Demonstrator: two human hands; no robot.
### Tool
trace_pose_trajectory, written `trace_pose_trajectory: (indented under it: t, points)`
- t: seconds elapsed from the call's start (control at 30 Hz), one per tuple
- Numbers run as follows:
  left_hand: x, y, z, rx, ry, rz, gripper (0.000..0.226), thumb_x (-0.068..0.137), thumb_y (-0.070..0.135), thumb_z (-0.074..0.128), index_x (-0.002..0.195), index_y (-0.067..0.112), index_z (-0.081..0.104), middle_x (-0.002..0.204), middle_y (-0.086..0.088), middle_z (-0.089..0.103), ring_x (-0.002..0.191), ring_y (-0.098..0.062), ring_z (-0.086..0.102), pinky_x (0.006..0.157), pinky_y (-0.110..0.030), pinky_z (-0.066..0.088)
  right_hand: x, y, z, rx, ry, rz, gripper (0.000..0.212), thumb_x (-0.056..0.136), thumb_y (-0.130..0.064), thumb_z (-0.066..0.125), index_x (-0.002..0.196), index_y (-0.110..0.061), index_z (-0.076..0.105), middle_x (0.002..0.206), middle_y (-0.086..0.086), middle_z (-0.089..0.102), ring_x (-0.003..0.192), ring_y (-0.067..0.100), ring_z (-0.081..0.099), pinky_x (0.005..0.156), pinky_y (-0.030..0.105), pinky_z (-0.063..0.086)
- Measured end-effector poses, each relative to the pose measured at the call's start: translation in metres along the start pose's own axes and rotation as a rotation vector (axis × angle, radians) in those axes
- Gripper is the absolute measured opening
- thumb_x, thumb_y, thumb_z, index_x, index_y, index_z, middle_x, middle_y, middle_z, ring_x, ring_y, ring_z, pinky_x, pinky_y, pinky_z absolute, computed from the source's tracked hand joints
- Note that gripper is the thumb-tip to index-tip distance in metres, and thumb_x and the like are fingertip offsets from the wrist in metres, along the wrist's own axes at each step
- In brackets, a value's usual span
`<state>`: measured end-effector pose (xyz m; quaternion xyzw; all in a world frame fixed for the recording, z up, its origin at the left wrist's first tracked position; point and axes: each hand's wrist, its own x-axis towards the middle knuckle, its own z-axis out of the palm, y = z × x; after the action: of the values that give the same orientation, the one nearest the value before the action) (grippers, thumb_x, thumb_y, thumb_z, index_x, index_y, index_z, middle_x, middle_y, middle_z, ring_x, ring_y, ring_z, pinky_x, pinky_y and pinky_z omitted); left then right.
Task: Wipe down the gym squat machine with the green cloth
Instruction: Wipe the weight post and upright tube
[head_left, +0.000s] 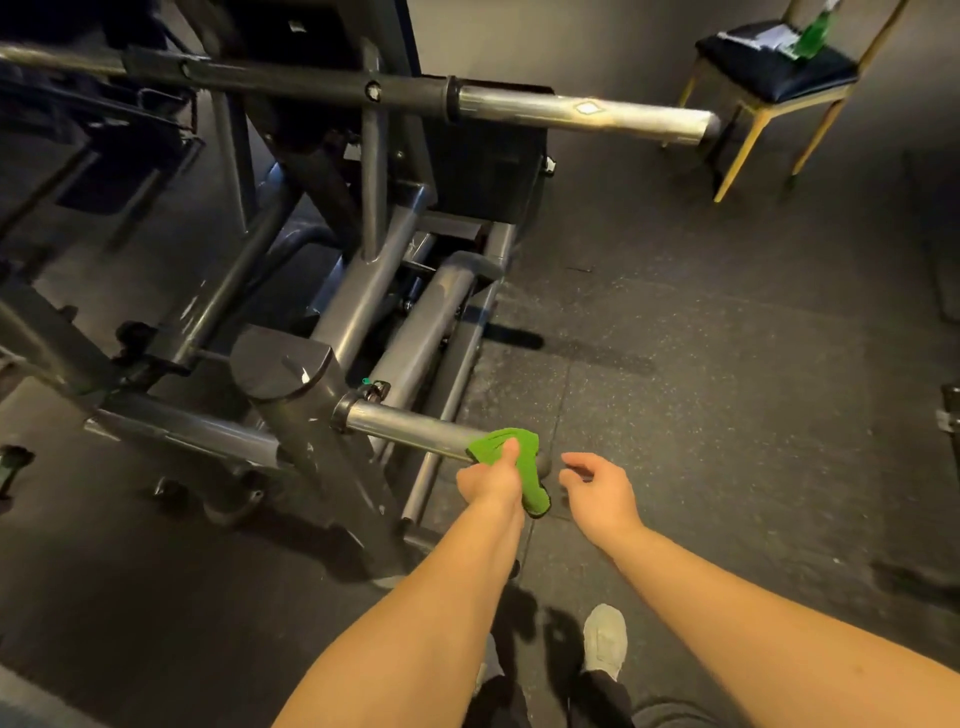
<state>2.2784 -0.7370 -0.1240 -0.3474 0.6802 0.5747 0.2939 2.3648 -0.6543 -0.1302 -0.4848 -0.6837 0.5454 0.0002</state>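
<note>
Left hand (491, 480): lower centre of the frame; fingers and thumb curled round the green cloth, thumb lying on top of it.
Green cloth (527, 457): bunched over the outer end of the lower chrome peg, held there by the left hand; one tail hangs down below the hand.
Right hand (602, 493): just right of the cloth, apart from it; fingers relaxed and slightly bent, holding nothing, touching nothing.
Lower chrome peg (410, 423): short horizontal rod sticking out of the machine towards the lower right; its bare length is shiny, and only a dark tip shows past the cloth.
Upright post (291, 395): dark grey, capped in black, just left of the peg's root.
Squat machine (363, 280): grey tubular frame filling the left and centre of the frame, with black pads in shadow at upper left.
Upper bar (582, 111): long horizontal bar across the top of the frame, its right end a chrome sleeve.
Floor (701, 364): dark speckled rubber tiles, right half of the frame.
Chair (774, 67): upper right corner; dark seat, gold-coloured legs.
Green bottle (810, 34): on the chair seat, beside some papers.
Shoe (605, 639): pale, bottom centre, between the two forearms.
</note>
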Motion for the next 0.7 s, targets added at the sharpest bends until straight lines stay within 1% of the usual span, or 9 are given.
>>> trace_pose_trajectory:
  t: [0.07,0.13,0.2,0.27,0.4,0.53,0.57,0.63,0.7]
  points:
    - [-0.002,-0.001,-0.007,0.108,-0.052,-0.023,0.053,0.085,0.028,0.084,0.120,-0.005,0.062,0.113,-0.020,0.072,0.100,-0.033,0.071,0.073,-0.033,0.052,-0.006,-0.004,0.000,0.099,0.005,0.049,0.020,0.097,-0.011,0.060,0.113,-0.015,0.071,0.097,0.002,0.071,0.081,0.021,0.068,0.090,0.048,0.058]
    - [0.000,-0.004,-0.019,0.203,-0.113,-0.031,0.045,0.085,0.022,0.083,0.117,-0.004,0.065,0.111,-0.018,0.073,0.100,-0.032,0.071,0.082,-0.037,0.056,-0.012,-0.008,0.000,0.129,0.003,0.081,0.014,0.098,-0.015,0.059,0.104,-0.015,0.072,0.089,0.003,0.071,0.070,0.019,0.065,0.085,0.049,0.060]
    - [-0.002,-0.007,-0.034,0.276,-0.158,0.000,0.034,0.086,0.022,0.081,0.108,0.000,0.069,0.105,-0.015,0.074,0.096,-0.030,0.071,0.089,-0.040,0.058,-0.020,-0.013,0.002,0.162,-0.027,0.119,0.015,0.098,-0.020,0.061,0.092,-0.013,0.072,0.080,0.007,0.070,0.068,0.022,0.063,0.082,0.047,0.060]
    - [-0.002,-0.008,-0.045,0.352,-0.196,0.067,0.028,0.087,0.029,0.078,0.100,0.005,0.071,0.098,-0.011,0.076,0.092,-0.029,0.073,0.091,-0.045,0.059,-0.029,-0.019,0.005,0.238,-0.115,0.171,0.024,0.099,-0.027,0.062,0.093,-0.007,0.073,0.080,0.012,0.072,0.072,0.025,0.064,0.080,0.045,0.058]
    - [-0.015,0.007,-0.058,0.459,-0.288,0.229,0.028,0.088,0.029,0.070,0.095,0.003,0.074,0.091,-0.014,0.077,0.090,-0.030,0.073,0.086,-0.044,0.060,-0.046,-0.026,0.014,0.293,-0.249,0.243,0.022,0.094,-0.033,0.071,0.100,-0.012,0.074,0.093,0.007,0.079,0.091,0.024,0.074,0.092,0.044,0.060]
    - [-0.016,0.024,-0.064,0.500,-0.435,0.242,0.044,0.067,0.028,0.060,0.096,-0.002,0.074,0.096,-0.023,0.075,0.085,-0.036,0.074,0.085,-0.052,0.060,-0.051,-0.029,0.025,0.278,-0.266,0.275,0.017,0.090,-0.015,0.076,0.105,-0.009,0.070,0.091,0.009,0.079,0.093,0.027,0.075,0.092,0.050,0.059]
    - [-0.015,0.028,-0.065,0.487,-0.458,0.217,0.042,0.070,0.024,0.061,0.099,-0.004,0.072,0.097,-0.025,0.075,0.081,-0.035,0.073,0.082,-0.052,0.061,-0.051,-0.031,0.027,0.306,-0.242,0.282,0.018,0.090,-0.010,0.075,0.106,-0.006,0.068,0.091,0.012,0.078,0.091,0.030,0.076,0.090,0.052,0.059]
    - [-0.018,0.036,-0.070,0.448,-0.463,0.200,0.024,0.083,0.010,0.059,0.097,-0.008,0.068,0.094,-0.025,0.074,0.074,-0.030,0.068,0.069,-0.041,0.059,-0.050,-0.036,0.029,0.349,-0.155,0.280,0.022,0.087,-0.010,0.076,0.106,-0.006,0.065,0.093,0.015,0.077,0.090,0.032,0.075,0.088,0.054,0.059]
    - [-0.012,0.042,-0.080,0.426,-0.381,0.254,0.012,0.092,0.005,0.055,0.088,0.001,0.066,0.087,-0.017,0.072,0.073,-0.026,0.068,0.064,-0.035,0.055,-0.049,-0.048,0.026,0.248,-0.052,0.178,0.022,0.085,-0.018,0.078,0.101,-0.010,0.064,0.095,0.012,0.074,0.087,0.028,0.071,0.082,0.047,0.060]
